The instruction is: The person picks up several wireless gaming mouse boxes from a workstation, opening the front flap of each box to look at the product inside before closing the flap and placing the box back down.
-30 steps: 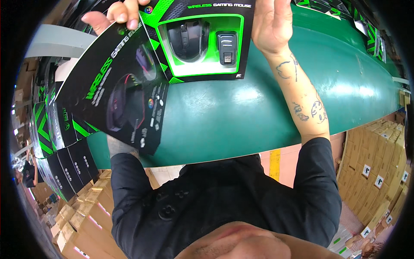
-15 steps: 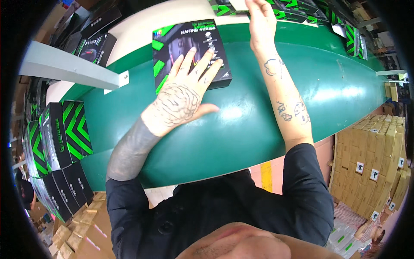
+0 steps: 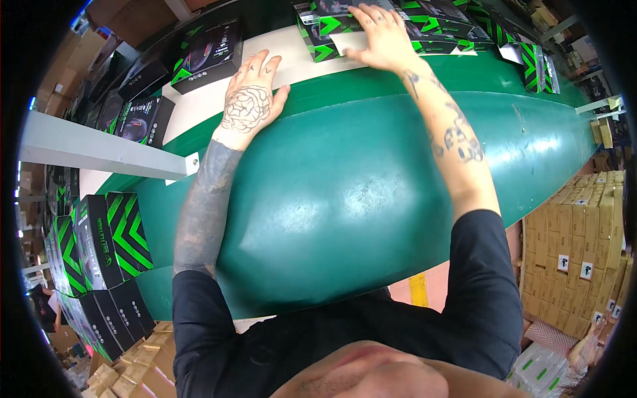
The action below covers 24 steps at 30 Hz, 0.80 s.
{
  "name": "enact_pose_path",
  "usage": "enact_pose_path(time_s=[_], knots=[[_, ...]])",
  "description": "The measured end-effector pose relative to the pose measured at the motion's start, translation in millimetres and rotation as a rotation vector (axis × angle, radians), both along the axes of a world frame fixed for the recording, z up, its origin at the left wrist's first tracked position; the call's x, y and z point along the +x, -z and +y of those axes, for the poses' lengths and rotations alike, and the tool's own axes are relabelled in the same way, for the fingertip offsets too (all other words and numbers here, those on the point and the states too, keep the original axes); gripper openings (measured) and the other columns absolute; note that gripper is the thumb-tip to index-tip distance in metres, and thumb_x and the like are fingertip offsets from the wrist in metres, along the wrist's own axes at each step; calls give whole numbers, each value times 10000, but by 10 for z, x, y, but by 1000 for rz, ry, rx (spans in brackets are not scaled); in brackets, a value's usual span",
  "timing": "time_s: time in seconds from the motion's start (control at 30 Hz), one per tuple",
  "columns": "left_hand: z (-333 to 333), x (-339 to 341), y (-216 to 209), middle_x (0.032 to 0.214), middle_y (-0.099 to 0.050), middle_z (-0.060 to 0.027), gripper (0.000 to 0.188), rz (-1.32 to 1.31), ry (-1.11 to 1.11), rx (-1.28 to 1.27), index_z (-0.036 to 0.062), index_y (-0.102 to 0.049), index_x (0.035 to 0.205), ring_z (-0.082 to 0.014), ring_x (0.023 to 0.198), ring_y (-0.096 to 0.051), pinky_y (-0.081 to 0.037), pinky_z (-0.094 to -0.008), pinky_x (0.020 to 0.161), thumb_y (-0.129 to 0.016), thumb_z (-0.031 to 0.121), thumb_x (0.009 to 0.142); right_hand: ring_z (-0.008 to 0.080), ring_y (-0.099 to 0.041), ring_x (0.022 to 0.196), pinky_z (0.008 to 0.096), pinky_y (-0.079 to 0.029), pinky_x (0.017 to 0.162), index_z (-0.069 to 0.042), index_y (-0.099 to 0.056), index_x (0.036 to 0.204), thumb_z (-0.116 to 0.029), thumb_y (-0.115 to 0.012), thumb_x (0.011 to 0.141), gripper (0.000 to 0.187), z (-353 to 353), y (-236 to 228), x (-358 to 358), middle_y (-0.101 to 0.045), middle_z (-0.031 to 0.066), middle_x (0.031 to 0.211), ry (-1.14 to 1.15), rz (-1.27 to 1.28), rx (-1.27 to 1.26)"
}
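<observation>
A black mouse box with green marks (image 3: 209, 53) lies at the far left on the pale strip behind the green table. Just right of it is my left hand (image 3: 251, 99), its fingers stretched out and holding nothing. At the far middle my right hand (image 3: 385, 41) reaches over another black and green mouse box (image 3: 338, 25). Its fingers are spread at the box's right end, with the thumb apart from them; whether the fingertips touch the box I cannot tell.
The green table (image 3: 318, 199) spans the middle. A grey metal post (image 3: 106, 149) slants in from the left, above stacked mouse boxes (image 3: 109, 239). More boxes (image 3: 441, 23) line the far right. Brown cartons (image 3: 570, 245) are piled beyond the table at the right.
The mouse box under my left hand has gone from the green table to the far-left pale strip, and that hand is now off it. My right hand has turned over the far boxes.
</observation>
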<state>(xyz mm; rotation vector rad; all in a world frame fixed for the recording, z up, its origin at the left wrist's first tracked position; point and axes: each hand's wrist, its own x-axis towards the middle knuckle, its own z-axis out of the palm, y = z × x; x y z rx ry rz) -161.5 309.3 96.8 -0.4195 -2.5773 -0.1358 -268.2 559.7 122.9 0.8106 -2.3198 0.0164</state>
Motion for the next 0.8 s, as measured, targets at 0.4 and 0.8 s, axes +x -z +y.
enact_pose_path(time_s=[0.4,0.8], knots=[[149,439,-832,1310,-438,-144,812,177,369,473,86,-362,1333,-300,1227,-414,-352,-398,1009,-770,346,680,263,-602,901,328,-487,766,-101,-603,1098,-258,-712,743,403,128,-779,1021,-626,75,1024,-520,79,-461],[-12,605,-145,1191,-478,-170,652,-102,240,1186,64,-244,1396,-210,1088,-481,-387,-334,919,-597,185,861,203,-432,1184,343,-381,982,-58,-110,1423,-214,-729,766,916,-468,62,1003,-441,163,1276,-545,-1156,-1432]])
